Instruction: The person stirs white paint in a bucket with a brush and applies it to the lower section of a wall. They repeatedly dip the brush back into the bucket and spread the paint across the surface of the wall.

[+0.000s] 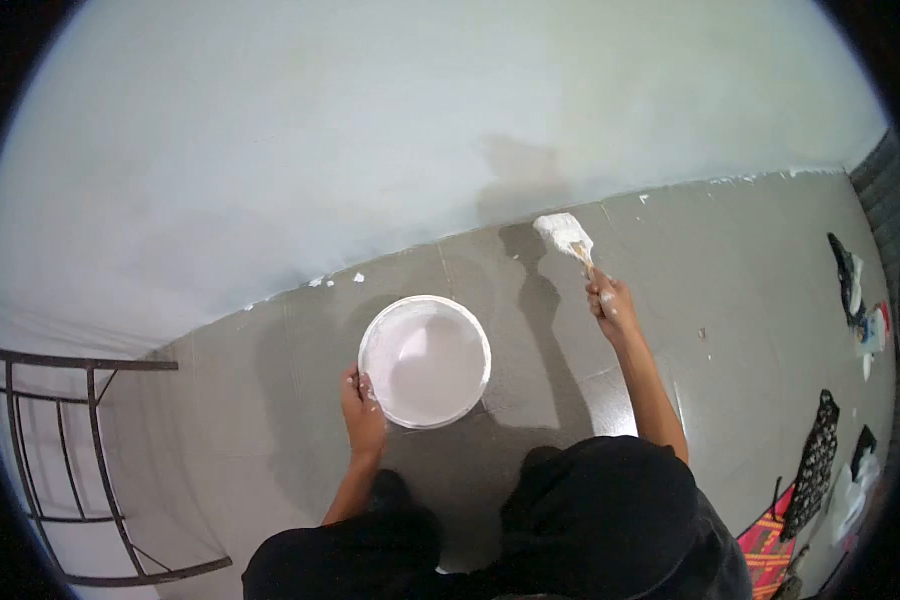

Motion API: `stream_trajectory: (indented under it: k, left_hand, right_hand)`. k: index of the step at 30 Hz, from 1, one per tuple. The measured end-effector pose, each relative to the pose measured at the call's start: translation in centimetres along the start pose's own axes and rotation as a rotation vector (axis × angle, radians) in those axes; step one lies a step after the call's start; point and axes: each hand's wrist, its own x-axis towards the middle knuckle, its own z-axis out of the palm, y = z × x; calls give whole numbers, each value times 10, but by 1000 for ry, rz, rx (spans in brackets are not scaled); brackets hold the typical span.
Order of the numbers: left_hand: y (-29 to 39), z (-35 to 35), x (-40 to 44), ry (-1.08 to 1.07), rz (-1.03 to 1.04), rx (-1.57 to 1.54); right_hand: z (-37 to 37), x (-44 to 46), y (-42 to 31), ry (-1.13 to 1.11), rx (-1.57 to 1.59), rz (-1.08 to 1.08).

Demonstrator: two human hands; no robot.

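My left hand (364, 408) grips the lower left rim of a round white bucket (425, 362), which holds pale, whitish paint. My right hand (611, 300) is closed around the handle of a brush (564, 235), out to the right of the bucket. White paint thickly coats the brush head, which points up and left near the foot of the wall (370, 130). Whether the bristles touch anything cannot be made out. White smears show on the fingers of both hands.
A dark metal frame (100, 440) stands at the left. On the grey floor (240, 400), white flecks lie along the wall's base. Dark patterned cloth (812, 465), a red patterned cloth (768, 550) and a plastic bag (850, 495) lie at the right.
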Motion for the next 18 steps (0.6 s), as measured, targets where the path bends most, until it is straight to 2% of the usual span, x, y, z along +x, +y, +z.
stream_trajectory:
  k: [4,10,18]
  left_hand:
    - [-9,-1,4,-2,93,77]
    - [-8,1,6,-2,103,83]
    - [-2,7,0,7,82,4]
  right_hand:
    - [-16,46,8,110,139,-4]
    - [-29,83,-5,225,-47,-87]
    - [-25,128,-15,258,-289,-12]
